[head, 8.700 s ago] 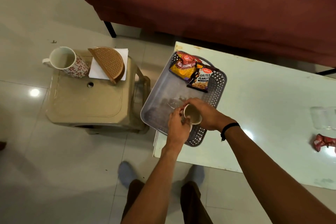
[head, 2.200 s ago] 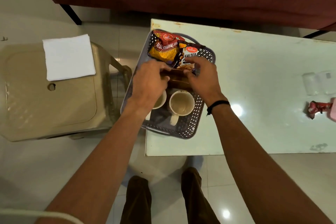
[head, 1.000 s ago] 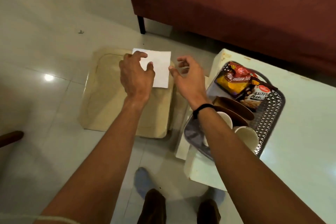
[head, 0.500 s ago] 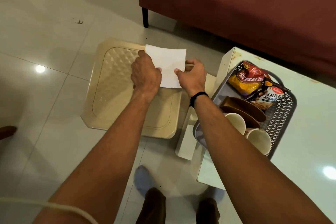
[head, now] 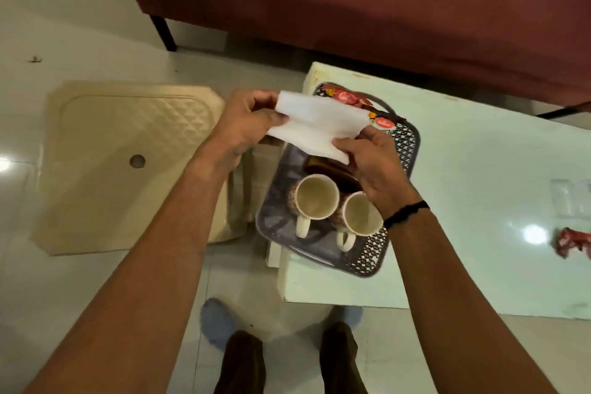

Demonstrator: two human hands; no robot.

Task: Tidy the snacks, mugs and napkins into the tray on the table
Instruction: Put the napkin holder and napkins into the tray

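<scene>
White napkin [head: 315, 125]: pinched at both ends, sagging between the hands above the tray's far half
Left hand [head: 244, 125]: arm reaching forward; thumb and fingers pinch the napkin's left edge
Right hand [head: 372, 163]: pinches the near-right corner, over the tray
Tray [head: 367, 261]: on the table [head: 479, 201], below the hands; two mugs [head: 316, 197] near the right wrist
Hidden: snack packets [head: 348, 97] mostly behind the napkin; brown item under the right hand unclear

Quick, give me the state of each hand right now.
Left hand: pinches the left end of the white napkin.
Right hand: pinches the napkin's right end, above the tray.
</scene>
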